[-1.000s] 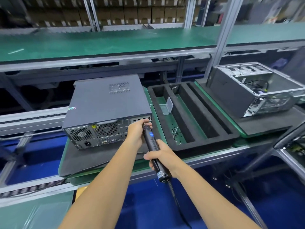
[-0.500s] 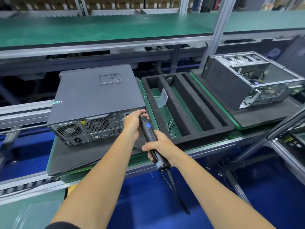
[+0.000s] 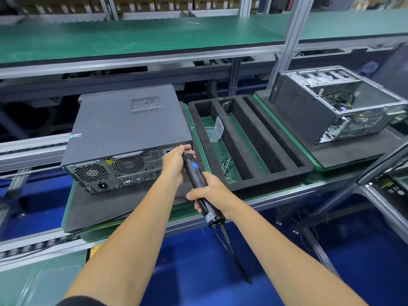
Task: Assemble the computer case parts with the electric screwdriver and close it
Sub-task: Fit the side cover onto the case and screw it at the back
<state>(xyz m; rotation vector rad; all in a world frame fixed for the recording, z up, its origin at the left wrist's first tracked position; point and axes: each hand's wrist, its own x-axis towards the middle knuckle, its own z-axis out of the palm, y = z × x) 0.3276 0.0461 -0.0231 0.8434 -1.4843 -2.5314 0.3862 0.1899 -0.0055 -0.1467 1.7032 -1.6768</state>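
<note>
The tip of the electric screwdriver [image 3: 197, 176] is hidden behind the left hand [image 3: 175, 163], so where it meets the closed computer case [image 3: 130, 131] cannot be seen. The right hand [image 3: 209, 196] covers the middle of the tool. The tiny screws [image 3: 227, 166] in the foam tray [image 3: 249, 142] are too small to count. The open computer case [image 3: 331, 107] is full of small parts that are hard to make out. The boxes [image 3: 167, 2] at the top are blurry and cut off by the edge.
</note>
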